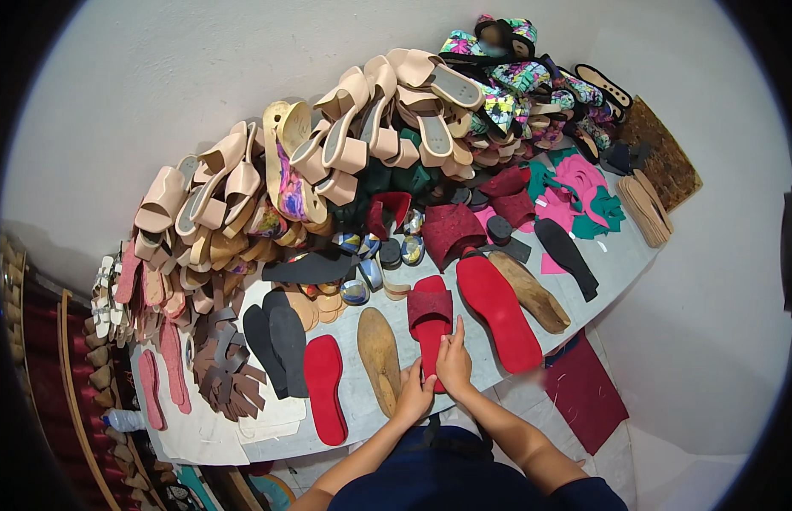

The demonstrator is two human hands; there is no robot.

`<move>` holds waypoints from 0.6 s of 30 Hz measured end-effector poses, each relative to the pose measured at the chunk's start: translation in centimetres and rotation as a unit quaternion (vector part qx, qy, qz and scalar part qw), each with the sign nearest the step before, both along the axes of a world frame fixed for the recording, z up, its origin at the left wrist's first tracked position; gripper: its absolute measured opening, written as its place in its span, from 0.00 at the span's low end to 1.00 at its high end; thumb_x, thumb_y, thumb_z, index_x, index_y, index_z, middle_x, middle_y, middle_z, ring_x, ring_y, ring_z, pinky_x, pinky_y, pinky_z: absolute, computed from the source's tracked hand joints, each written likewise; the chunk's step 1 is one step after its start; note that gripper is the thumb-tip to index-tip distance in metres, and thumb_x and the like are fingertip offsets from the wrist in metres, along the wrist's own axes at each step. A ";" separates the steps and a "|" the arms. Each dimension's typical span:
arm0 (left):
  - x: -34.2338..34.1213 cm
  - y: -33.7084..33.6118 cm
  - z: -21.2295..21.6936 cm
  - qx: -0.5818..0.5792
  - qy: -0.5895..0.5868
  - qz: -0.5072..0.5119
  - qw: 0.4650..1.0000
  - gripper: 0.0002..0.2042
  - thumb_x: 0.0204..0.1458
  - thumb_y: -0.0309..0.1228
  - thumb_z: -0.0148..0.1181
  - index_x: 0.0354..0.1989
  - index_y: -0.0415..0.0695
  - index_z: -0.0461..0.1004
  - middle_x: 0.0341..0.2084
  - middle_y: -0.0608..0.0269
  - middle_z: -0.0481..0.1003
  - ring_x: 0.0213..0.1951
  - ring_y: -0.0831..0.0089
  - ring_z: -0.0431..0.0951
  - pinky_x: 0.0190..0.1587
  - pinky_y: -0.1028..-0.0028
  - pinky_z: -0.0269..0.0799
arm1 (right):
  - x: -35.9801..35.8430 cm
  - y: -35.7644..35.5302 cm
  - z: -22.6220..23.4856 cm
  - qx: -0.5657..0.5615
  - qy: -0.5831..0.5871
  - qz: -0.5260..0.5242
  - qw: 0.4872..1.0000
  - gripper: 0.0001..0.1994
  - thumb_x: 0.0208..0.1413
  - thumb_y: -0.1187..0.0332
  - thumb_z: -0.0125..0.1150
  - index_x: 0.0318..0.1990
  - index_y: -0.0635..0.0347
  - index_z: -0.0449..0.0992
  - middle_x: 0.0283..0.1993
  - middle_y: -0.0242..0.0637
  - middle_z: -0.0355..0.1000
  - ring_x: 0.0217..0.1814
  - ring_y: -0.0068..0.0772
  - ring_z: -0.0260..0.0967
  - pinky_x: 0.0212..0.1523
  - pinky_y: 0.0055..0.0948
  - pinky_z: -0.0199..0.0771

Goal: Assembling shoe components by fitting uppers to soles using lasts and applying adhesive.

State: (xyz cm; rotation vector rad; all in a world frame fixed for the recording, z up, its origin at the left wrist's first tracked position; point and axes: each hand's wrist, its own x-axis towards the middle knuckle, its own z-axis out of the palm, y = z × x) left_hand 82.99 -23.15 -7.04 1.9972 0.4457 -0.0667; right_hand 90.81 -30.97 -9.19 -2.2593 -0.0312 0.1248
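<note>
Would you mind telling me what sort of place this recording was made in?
Most likely a small shoemaking workshop. The worktable is crowded with cut red insoles, wooden foot forms and a heap of unfinished beige sandals, while both hands, left hand and right hand, press on a red slipper.

I am seeing two loose red insoles lying flat, one (325, 387) by my left and one (498, 312) by my right. Two wooden shoe lasts (380, 347) (529, 290) are lying beside them, and two black soles (277, 338) are sitting further left.
</note>
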 end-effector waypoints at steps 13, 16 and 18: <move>0.2 0.1 -1.0 -0.013 0.027 -0.033 0.999 0.26 0.50 0.30 0.47 0.56 0.33 0.49 0.42 0.43 0.61 0.47 0.54 0.63 0.49 0.70 0.58 | 0.2 0.3 0.1 -0.113 -0.087 0.017 0.990 0.22 0.50 0.70 0.43 0.55 0.61 0.52 0.27 0.51 0.69 0.28 0.50 0.67 0.30 0.43 0.63; 0.3 0.0 -1.0 -0.027 0.033 -0.038 0.998 0.26 0.50 0.31 0.47 0.55 0.32 0.49 0.43 0.43 0.61 0.47 0.53 0.63 0.50 0.69 0.57 | 0.4 0.1 0.3 -0.100 -0.053 0.001 0.994 0.22 0.51 0.69 0.42 0.54 0.62 0.52 0.26 0.51 0.69 0.28 0.52 0.67 0.31 0.46 0.64; 0.3 0.1 -0.7 -0.027 0.033 -0.032 0.999 0.26 0.50 0.31 0.47 0.55 0.32 0.49 0.44 0.42 0.61 0.47 0.53 0.63 0.50 0.69 0.57 | 0.4 0.3 0.8 -0.071 -0.019 0.000 0.997 0.21 0.52 0.68 0.41 0.54 0.62 0.52 0.27 0.52 0.69 0.29 0.53 0.67 0.32 0.46 0.64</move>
